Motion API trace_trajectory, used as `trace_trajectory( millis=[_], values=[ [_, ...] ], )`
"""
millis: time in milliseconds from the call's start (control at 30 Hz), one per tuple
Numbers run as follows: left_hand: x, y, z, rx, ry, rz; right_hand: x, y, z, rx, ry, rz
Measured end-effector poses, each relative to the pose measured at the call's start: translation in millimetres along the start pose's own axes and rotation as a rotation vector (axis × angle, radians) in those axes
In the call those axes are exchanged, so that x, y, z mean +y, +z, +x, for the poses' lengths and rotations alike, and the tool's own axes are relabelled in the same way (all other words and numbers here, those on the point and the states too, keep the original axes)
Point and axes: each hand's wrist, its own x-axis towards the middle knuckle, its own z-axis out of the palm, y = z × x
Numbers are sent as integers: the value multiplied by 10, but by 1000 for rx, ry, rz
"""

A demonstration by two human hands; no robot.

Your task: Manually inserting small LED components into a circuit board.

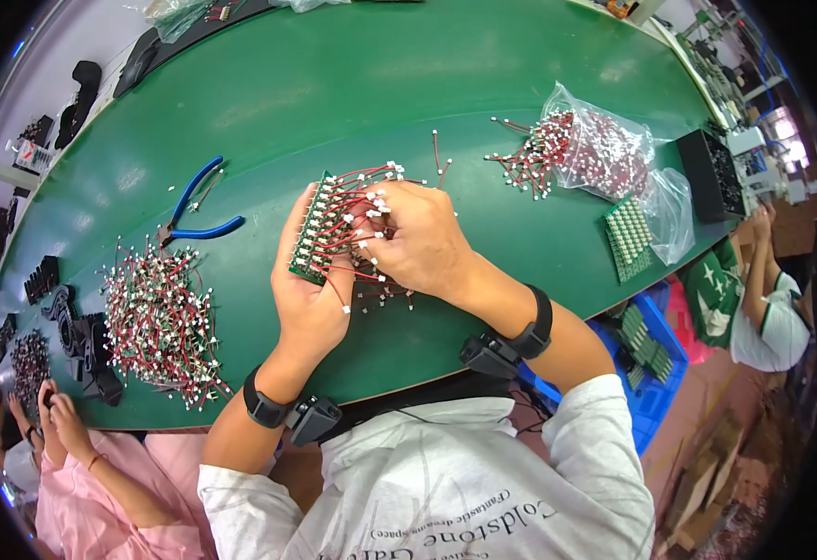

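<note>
My left hand (308, 297) grips a green circuit board panel (312, 229), tilted up above the table. Rows of white sockets line the panel, and many short red-and-black connector wires (364, 172) with white plugs stick out of it. My right hand (418, 233) is closed over the panel's right side, its fingertips pinched among the wires. They appear to hold a connector wire, though the exact spot is partly hidden. A few loose connector wires (437, 154) lie on the table just beyond my right hand.
Blue-handled pliers (205, 231) and a heap of small wired boards (159, 327) lie left. A plastic bag of connector wires (605, 154), another green panel (627, 238) and a black box (710, 177) are right. A blue crate (656, 392) stands below the table edge. Co-workers sit at both sides.
</note>
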Motion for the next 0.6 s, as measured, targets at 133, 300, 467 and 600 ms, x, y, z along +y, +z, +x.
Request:
trace_trajectory(
  millis=[133, 300, 467, 600],
  values=[
    [-26, -4, -4, 1, 3, -23, -26, 10, -4, 8, -13, 0],
    [1, -2, -25, -18, -12, 2, 12, 50, -25, 7, -57, -64],
    [18, -65, -7, -33, -7, 40, 13, 27, -10, -2, -81, -120],
    [42, -72, 1, -62, -14, 75, -45, -24, 14, 5, -60, -24]
  ],
)
